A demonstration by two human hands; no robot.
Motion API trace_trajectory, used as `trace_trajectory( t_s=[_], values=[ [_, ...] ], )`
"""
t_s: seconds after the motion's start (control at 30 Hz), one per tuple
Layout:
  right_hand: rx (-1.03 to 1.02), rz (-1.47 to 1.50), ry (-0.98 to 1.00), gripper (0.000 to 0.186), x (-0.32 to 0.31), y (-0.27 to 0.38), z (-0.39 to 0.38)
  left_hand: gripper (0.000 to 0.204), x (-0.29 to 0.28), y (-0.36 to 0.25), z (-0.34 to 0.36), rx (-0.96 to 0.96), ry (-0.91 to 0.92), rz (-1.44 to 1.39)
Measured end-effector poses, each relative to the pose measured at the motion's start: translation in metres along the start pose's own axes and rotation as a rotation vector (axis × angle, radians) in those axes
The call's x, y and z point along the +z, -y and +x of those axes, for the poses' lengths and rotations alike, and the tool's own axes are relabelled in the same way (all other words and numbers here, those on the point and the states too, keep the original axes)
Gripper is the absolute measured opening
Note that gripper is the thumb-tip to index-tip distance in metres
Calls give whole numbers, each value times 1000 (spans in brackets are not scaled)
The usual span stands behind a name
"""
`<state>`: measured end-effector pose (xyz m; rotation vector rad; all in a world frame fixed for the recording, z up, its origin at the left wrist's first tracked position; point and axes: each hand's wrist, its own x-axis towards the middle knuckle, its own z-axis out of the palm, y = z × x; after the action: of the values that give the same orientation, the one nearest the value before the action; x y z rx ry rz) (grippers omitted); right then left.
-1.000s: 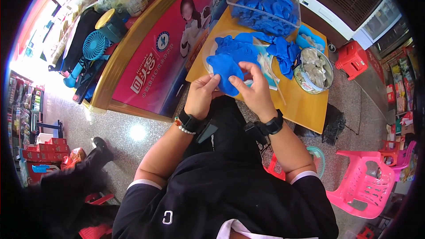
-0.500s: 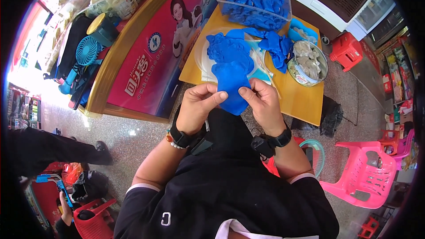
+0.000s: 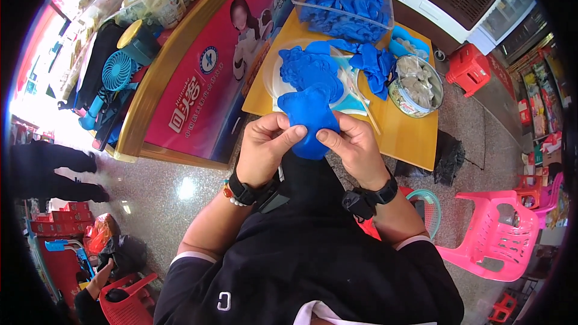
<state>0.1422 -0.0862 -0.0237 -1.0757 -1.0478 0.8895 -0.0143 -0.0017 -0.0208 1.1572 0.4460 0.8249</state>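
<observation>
Left hand point(image 3: 265, 144), right hand point(image 3: 360, 149) pinch blue piece point(image 3: 309, 121) from opposite sides, thumbs uppermost (wider end beyond grip).

I wear a black short-sleeved shirt point(image 3: 307, 247) with white-edged cuffs point(image 3: 194, 255), a white chest emblem point(image 3: 224, 301), black straps point(image 3: 243, 192) on both wrists and a beaded left bracelet point(image 3: 236, 202).

We're looking at a small shop!
Packets point(image 3: 536, 93) are filling shelves point(image 3: 531, 54); bagged goods point(image 3: 165, 9) are lining the counter point(image 3: 198, 108).
</observation>
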Motion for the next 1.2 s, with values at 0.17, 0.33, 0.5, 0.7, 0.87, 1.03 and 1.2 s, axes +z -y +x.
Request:
trace_trajectory(
  t_s=[0.17, 0.33, 0.5, 0.7, 0.87, 1.03, 1.2],
  values=[
    [-34, -22, 11, 17, 2, 7, 1, 16, 4, 1, 1, -21, 19, -81],
    [1, -44, 18, 19, -4, 10, 0, 12, -1, 2, 1, -121, 78, -84],
    [7, 35, -46, 20, -2, 15, 1, 17, -4, -3, 0, -252, 115, -312],
    [59, 61, -46, 17, 0, 15, 1, 20, -5, 0, -2, -292, 124, -211],
    [-4, -87, -17, 14, -2, 5, -2, 5, -9, 7, 1, -124, 69, -138],
    [-131, -357, -15, 15, -9, 12, -1, 4, -6, 9, -2, -140, 66, -72],
    [-127, -281, -64, 17, -1, 20, -2, 16, -8, 6, -4, -243, 76, -205]
  ],
)
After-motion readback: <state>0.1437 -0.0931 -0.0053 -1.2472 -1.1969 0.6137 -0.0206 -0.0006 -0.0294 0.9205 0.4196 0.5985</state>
